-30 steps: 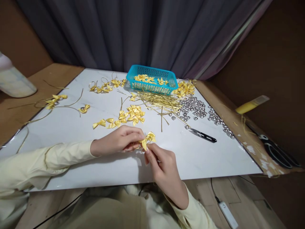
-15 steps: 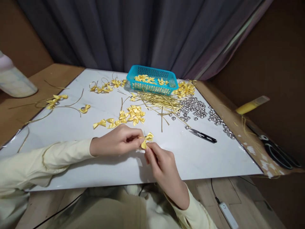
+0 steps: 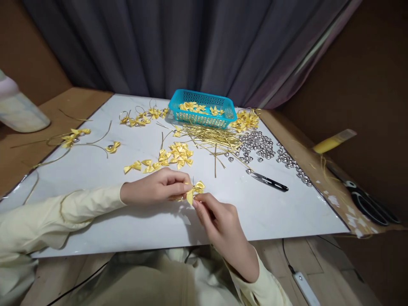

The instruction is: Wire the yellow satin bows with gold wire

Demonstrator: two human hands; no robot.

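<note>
Between my hands, just above the white board, is a yellow ribbon bow with a thin dark strand standing up at its middle. My left hand pinches the bow's left side between thumb and fingers. From the lower right my right hand comes in, its thumb and forefinger closed at the bow's lower edge. Several loose yellow bows lie just beyond my left hand. Past them is a heap of gold wire strips, and silver heart-shaped beads are scattered to its right.
A blue basket with bows stands at the back. Small black snips lie right of my hands. Bows with cords are at the left, near a bottle. Black-handled scissors and a yellow tube lie at the right edge.
The bow has turned a little between my fingers, one loop now pointing down. My right hand has shifted slightly down and right. The whole view has moved slightly.
</note>
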